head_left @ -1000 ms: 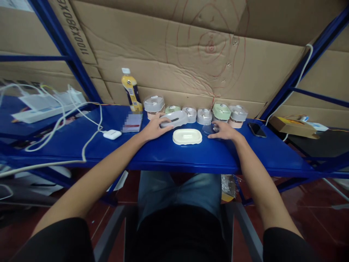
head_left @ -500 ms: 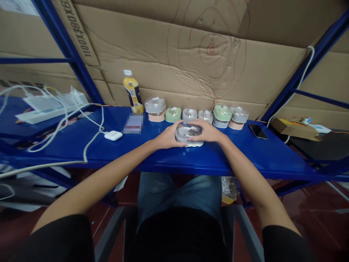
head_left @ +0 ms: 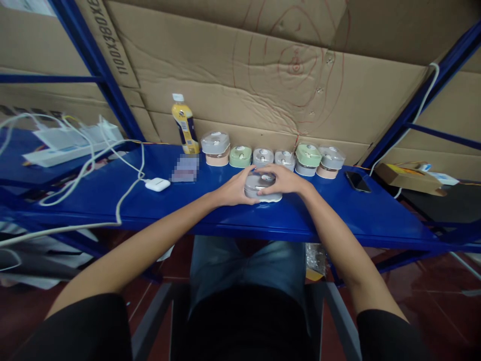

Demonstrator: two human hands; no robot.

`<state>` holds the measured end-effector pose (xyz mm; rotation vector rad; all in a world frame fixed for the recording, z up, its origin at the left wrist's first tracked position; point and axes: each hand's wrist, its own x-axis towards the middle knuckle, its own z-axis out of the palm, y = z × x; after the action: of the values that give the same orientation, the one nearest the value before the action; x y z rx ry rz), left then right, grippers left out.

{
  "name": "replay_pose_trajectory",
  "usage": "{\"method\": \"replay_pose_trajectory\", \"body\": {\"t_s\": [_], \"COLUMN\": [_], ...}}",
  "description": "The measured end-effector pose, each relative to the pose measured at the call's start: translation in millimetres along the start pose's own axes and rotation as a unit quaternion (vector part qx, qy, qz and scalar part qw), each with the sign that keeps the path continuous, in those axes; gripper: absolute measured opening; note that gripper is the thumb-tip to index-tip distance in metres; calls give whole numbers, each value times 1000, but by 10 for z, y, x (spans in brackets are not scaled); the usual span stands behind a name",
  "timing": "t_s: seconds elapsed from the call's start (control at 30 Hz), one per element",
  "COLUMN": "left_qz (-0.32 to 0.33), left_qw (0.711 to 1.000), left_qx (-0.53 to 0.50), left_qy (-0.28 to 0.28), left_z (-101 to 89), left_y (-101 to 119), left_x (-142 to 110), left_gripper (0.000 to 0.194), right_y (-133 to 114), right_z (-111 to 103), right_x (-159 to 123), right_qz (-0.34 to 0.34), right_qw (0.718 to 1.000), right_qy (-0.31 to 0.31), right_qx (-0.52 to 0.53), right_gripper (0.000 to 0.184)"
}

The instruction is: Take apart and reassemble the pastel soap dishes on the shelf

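A grey oval box with a clear lid [head_left: 255,183] rests near the front of the blue table. My left hand [head_left: 237,189] wraps around its left side, thumb low at the front. Over its right side and top curves my right hand [head_left: 282,180], fingers closed on the lid. A pale scalloped edge shows beneath the box at the front. Just behind stand similar small boxes: a green one [head_left: 240,157], a grey one [head_left: 263,158] and another grey one [head_left: 284,160]. My fingers cover parts of the held box's sides.
Stacked boxes [head_left: 215,148] stand at the row's left end, with more stacks [head_left: 308,159] at its right. Behind is a yellow bottle [head_left: 186,128]; a phone [head_left: 357,181] lies right. Left are a white earbud case [head_left: 158,185] and looping white cables [head_left: 119,205]. Cardboard [head_left: 210,65] backs the blue table [head_left: 210,220].
The view has shifted slightly. Both hands keep their hold around the grey box, which stays in nearly the same place on the table.
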<state>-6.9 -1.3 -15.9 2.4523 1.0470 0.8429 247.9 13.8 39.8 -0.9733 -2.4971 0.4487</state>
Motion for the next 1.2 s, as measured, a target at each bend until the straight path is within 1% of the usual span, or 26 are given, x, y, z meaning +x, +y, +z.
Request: {"method": "replay_pose_trajectory", "body": {"t_s": [0.17, 0.23, 0.3, 0.33, 0.37, 0.4, 0.43, 0.47, 0.5, 0.53, 0.6, 0.67, 0.73, 0.83, 0.93, 1.03, 1.13, 1.2], "left_qz": [18, 22, 18, 10, -2, -20, -44, -72, -100, -130, -171, -195, -218, -237, -248, -238, -215, -186], "left_qw": [1000, 1000, 999, 999, 997, 994, 990, 983, 976, 968, 959, 953, 946, 933, 929, 936, 951, 963], "left_qx": [4, 5, 10, 13, 17, 20, 23, 26, 29, 35, 51, 68, 80, 90, 108, 117, 109, 102], "left_qy": [-7, 5, 30, 48, 73, 102, 134, 166, 194, 210, 222, 223, 225, 254, 253, 232, 192, 169], "left_z": [-2, -8, -30, -47, -67, -87, -104, -111, -107, -88, -2, 142, 318, 577, 763, 846, 815, 714], "left_y": [-32, -45, -44, -35, -18, 8, 43, 88, 142, 203, 340, 476, 593, 712, 780, 808, 770, 687], "left_x": [-9, -25, -25, -9, 26, 83, 164, 271, 403, 555, 897, 1240, 1532, 1806, 1907, 1933, 1932, 1891], "left_gripper": [121, 117, 112, 108, 104, 100, 96, 94, 92, 92, 93, 87, 83, 83, 86, 85, 81, 72], "right_y": [11, 36, 90, 133, 188, 253, 327, 407, 489, 567, 698, 779, 812, 810, 794, 784, 775, 767], "right_z": [118, 152, 124, 80, 19, -55, -134, -212, -282, -338, -405, -417, -403, -384, -391, -407, -413, -411], "right_x": [-31, -59, -95, -116, -138, -162, -187, -212, -236, -257, -288, -301, -299, -287, -278, -282, -296, -305], "right_qz": [4, 1, 1, 6, 16, 31, 51, 76, 106, 136, 182, 200, 202, 206, 209, 211, 213, 215], "right_qw": [1000, 1000, 999, 997, 992, 981, 966, 946, 926, 907, 881, 868, 864, 863, 863, 862, 868, 873], "right_qy": [-4, -3, 30, 68, 121, 184, 250, 312, 360, 395, 434, 450, 457, 458, 458, 459, 445, 435], "right_qx": [-9, 5, 26, 36, 44, 49, 50, 47, 44, 43, 48, 59, 61, 54, 47, 48, 53, 52], "right_gripper": [85, 89, 88, 82, 73, 64, 61, 63, 69, 75, 83, 86, 85, 85, 86, 85, 83, 82]}}
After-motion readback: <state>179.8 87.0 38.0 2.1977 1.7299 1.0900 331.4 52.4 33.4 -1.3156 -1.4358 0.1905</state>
